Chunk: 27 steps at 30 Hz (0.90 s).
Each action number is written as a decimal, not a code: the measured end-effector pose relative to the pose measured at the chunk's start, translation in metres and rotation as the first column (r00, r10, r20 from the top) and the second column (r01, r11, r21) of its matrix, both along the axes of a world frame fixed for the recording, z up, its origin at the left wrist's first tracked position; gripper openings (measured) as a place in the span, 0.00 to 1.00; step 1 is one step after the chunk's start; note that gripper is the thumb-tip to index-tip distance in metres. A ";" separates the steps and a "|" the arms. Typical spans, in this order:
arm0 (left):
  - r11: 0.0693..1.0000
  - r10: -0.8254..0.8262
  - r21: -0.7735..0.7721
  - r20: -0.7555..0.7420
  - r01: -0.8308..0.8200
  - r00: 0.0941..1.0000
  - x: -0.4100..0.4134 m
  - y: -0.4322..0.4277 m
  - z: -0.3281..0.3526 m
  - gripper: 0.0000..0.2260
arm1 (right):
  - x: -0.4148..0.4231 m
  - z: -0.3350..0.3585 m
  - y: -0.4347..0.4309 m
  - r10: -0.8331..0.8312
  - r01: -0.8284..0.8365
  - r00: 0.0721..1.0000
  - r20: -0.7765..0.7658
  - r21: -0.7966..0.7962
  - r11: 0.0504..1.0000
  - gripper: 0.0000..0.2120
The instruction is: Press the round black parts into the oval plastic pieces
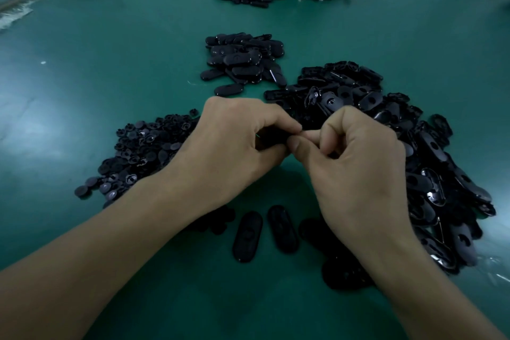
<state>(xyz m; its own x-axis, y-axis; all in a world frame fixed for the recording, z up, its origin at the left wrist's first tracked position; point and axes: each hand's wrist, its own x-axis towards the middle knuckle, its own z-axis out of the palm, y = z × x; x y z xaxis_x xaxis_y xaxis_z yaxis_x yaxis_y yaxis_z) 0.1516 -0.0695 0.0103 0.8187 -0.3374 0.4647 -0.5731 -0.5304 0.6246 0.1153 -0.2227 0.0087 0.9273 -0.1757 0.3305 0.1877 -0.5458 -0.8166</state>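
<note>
Between left hand [234,143], right hand [361,165]: black part [270,136] (half-hidden)

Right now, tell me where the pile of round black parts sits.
In the head view, the pile of round black parts lies on the green table at left, partly behind the left hand, across from the heap of oval pieces.

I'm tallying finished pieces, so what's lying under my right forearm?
Dark oval plastic pieces poke out from beneath the right forearm, shadowed on the green table. Their covered parts, and anything else under the arm, cannot be seen.
</note>
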 end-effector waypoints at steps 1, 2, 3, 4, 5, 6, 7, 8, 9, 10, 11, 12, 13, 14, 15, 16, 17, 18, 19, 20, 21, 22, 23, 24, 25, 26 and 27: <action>1.000 0.005 0.011 0.014 -0.005 1.000 0.000 0.000 0.000 0.11 | 0.000 -0.001 0.001 0.001 0.000 0.999 0.034 -0.037 0.999 0.20; 1.000 0.012 0.016 0.020 -0.012 1.000 -0.001 0.000 0.001 0.12 | -0.001 -0.001 0.002 0.009 -0.003 0.997 0.075 -0.077 0.997 0.19; 1.000 0.025 0.016 0.023 -0.025 0.999 -0.001 0.000 0.001 0.12 | -0.002 -0.001 0.004 0.022 -0.008 0.993 0.116 -0.123 0.992 0.19; 0.999 0.045 0.010 0.026 -0.045 0.999 -0.001 0.000 0.002 0.12 | -0.002 -0.001 0.005 0.039 -0.013 0.988 0.147 -0.171 0.985 0.19; 0.998 0.070 0.000 0.027 -0.070 0.997 -0.001 0.000 0.003 0.11 | -0.003 -0.001 0.007 0.060 -0.023 0.984 0.166 -0.217 0.976 0.19; 0.995 0.098 -0.011 0.025 -0.098 0.995 -0.001 0.000 0.003 0.11 | -0.005 -0.001 0.008 0.088 -0.041 0.981 0.174 -0.256 0.966 0.18; 0.992 0.123 -0.017 0.017 -0.123 0.992 0.000 0.000 0.004 0.10 | -0.006 -0.001 0.009 0.118 -0.067 0.979 0.168 -0.282 0.957 0.16; 0.990 0.143 -0.020 0.004 -0.143 0.990 0.000 0.001 0.004 0.10 | -0.006 -0.001 0.009 0.147 -0.097 0.978 0.151 -0.294 0.951 0.15; 0.987 0.156 -0.023 -0.014 -0.157 0.988 0.001 0.002 0.004 0.10 | -0.006 -0.002 0.009 0.172 -0.128 0.976 0.131 -0.292 0.948 0.13; 0.986 0.165 -0.021 -0.034 -0.166 0.986 0.002 0.002 0.003 0.10 | -0.006 -0.002 0.009 0.193 -0.156 0.975 0.112 -0.276 0.948 0.12; 0.985 0.168 -0.018 -0.055 -0.169 0.984 0.002 0.003 0.003 0.10 | -0.006 -0.003 0.008 0.204 -0.174 0.974 0.101 -0.245 0.954 0.11; 0.986 0.162 -0.019 -0.077 -0.164 0.984 0.002 0.003 0.003 0.10 | -0.005 -0.004 0.007 0.200 -0.175 0.974 0.104 -0.211 0.962 0.10; 0.988 0.147 -0.032 -0.105 -0.151 0.984 0.003 0.003 0.003 0.10 | -0.003 -0.004 0.006 0.182 -0.158 0.976 0.120 -0.186 0.970 0.08; 0.990 0.120 -0.061 -0.144 -0.130 0.982 0.003 0.003 0.003 0.10 | -0.002 -0.004 0.004 0.159 -0.134 0.978 0.136 -0.174 0.976 0.07; 0.989 0.082 -0.104 -0.192 -0.103 0.978 0.003 0.003 0.003 0.10 | 0.001 -0.004 0.002 0.135 -0.111 0.981 0.141 -0.168 0.979 0.07; 0.985 0.039 -0.155 -0.245 -0.079 0.969 0.003 0.003 0.003 0.10 | 0.003 -0.003 0.000 0.120 -0.097 0.983 0.137 -0.165 0.982 0.08; 0.978 0.001 -0.200 -0.296 -0.063 0.955 0.004 0.003 0.004 0.10 | 0.005 -0.003 -0.003 0.119 -0.099 0.985 0.125 -0.151 0.984 0.08; 0.970 -0.031 -0.236 -0.342 -0.054 0.939 0.004 0.003 0.004 0.11 | 0.007 -0.003 -0.006 0.132 -0.120 0.986 0.105 -0.114 0.986 0.09; 0.963 -0.057 -0.266 -0.379 -0.049 0.924 0.005 0.004 0.004 0.11 | 0.008 -0.003 -0.008 0.158 -0.154 0.984 0.079 -0.059 0.986 0.09; 0.955 -0.082 -0.293 -0.408 -0.046 0.909 0.006 0.004 0.004 0.12 | 0.010 -0.003 -0.010 0.186 -0.187 0.981 0.053 0.001 0.982 0.09; 0.946 -0.105 -0.322 -0.429 -0.044 0.897 0.007 0.005 0.004 0.12 | 0.011 -0.002 -0.011 0.211 -0.212 0.977 0.031 0.054 0.976 0.10; 0.935 -0.124 -0.351 -0.445 -0.045 0.887 0.008 0.005 0.004 0.12 | 0.012 -0.002 -0.013 0.230 -0.230 0.973 0.014 0.094 0.969 0.10; 0.924 -0.141 -0.379 -0.458 -0.050 0.878 0.008 0.006 0.004 0.11 | 0.013 -0.002 -0.015 0.246 -0.244 0.969 0.001 0.122 0.962 0.10; 0.913 -0.154 -0.403 -0.468 -0.055 0.870 0.009 0.006 0.004 0.10 | 0.014 -0.001 -0.016 0.261 -0.258 0.965 -0.006 0.143 0.956 0.11; 0.905 -0.164 -0.421 -0.475 -0.059 0.865 0.009 0.006 0.004 0.09 | 0.014 -0.001 -0.017 0.275 -0.270 0.961 -0.009 0.161 0.949 0.11; 0.899 -0.171 -0.433 -0.480 -0.063 0.861 0.009 0.006 0.003 0.09 | 0.014 -0.001 -0.018 0.287 -0.281 0.958 -0.008 0.179 0.943 0.12; 0.897 -0.174 -0.438 -0.484 -0.065 0.858 0.009 0.006 0.003 0.08 | 0.015 -0.001 -0.018 0.294 -0.287 0.956 -0.008 0.192 0.939 0.12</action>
